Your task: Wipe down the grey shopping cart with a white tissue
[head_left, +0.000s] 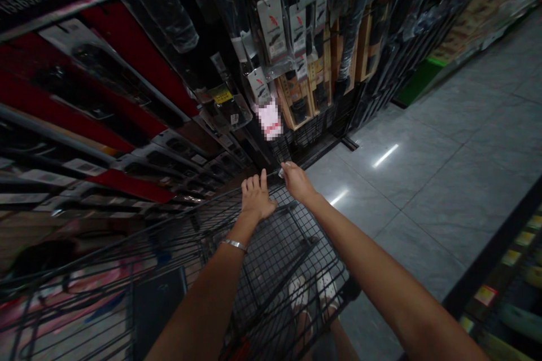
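Observation:
My left hand (257,197) reaches over a black wire shopping cart (271,262), palm down and fingers apart, near the cart's far edge. Nothing shows in its grasp. A silver bracelet (234,245) circles that wrist. Beside it, my right hand (298,181) is closed in a pinch by the same edge. A small white bit (282,172) shows at its fingertips, too small to name. Just beyond both hands, a pink-and-white tag (270,119), blurred into blocks, hangs below packaged goods with white label cards (273,28).
Boxed and bagged knives or similar tools hang on the rack with red backing (127,67) at left. Light wooden boxes (296,101) hang ahead. Grey tiled floor (423,180) stretches right, past a green shelf base (419,82). My feet in white shoes (298,293) show through the mesh.

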{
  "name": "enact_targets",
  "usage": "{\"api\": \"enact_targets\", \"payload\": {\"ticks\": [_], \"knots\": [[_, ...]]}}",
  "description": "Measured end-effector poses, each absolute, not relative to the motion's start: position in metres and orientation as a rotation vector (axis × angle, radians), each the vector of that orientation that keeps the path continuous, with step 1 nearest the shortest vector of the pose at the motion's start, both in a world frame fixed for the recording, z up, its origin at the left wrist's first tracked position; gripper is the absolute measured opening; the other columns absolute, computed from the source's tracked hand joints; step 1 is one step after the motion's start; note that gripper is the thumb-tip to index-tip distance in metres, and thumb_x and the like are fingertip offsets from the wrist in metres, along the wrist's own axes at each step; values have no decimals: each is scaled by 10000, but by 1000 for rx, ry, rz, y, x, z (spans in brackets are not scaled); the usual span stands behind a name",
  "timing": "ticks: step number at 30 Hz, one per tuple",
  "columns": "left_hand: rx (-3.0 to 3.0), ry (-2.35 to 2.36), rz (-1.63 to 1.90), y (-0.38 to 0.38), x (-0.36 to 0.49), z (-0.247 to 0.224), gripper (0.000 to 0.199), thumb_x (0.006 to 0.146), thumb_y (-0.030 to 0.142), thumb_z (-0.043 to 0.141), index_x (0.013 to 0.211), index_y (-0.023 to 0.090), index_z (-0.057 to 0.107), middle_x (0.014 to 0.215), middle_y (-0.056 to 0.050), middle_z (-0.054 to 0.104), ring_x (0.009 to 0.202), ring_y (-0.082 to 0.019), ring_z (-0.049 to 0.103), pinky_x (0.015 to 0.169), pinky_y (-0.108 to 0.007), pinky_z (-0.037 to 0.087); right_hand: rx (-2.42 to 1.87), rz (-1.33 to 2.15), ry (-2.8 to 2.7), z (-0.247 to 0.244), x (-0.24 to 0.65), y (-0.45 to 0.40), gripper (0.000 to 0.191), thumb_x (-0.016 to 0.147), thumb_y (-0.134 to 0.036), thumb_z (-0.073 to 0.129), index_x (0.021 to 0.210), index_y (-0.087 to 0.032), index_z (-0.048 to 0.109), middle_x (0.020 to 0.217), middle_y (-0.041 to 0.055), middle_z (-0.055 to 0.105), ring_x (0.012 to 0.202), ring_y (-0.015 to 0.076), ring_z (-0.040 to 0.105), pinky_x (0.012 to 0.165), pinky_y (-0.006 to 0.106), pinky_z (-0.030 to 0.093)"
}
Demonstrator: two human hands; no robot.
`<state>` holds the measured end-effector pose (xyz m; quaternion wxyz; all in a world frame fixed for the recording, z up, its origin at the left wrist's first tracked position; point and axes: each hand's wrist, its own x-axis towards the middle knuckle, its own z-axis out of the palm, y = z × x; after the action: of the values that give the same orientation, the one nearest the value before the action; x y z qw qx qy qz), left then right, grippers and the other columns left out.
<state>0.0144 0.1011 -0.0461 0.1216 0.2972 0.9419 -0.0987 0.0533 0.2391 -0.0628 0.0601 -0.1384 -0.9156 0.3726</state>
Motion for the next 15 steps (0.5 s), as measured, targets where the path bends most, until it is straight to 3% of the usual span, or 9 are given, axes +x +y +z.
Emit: {"api": "enact_targets", "payload": {"ticks": [4,9,15], "knots": [[857,2755,-290,102,14,-47,980,717,431,588,1496,76,111,1428,-193,387,1305,-341,349,1121,-480,197,-618,1098,-2738,-66,79,236,304,939,-148,384,1099,-95,637,1022,159,692,981,205,636,857,295,468],[854,2758,-296,103,13,-49,988,721,447,578,1497,67,97,1427,-199,378,1307,-347,340,1118,-477,197,-753,1108,-2724,-65,112,227,288,931,-133,383,1000,-118,662,926,126,699,878,188,640,789,261,458],[862,2763,-307,103,13,-50,1002,717,457,571,1497,67,79,1407,-196,391,1287,-348,352,1107,-479,205,-874,1114,-2744,-60,160,218,255,922,-116,411,965,-124,663,925,120,690,867,180,637,777,244,442]]}}
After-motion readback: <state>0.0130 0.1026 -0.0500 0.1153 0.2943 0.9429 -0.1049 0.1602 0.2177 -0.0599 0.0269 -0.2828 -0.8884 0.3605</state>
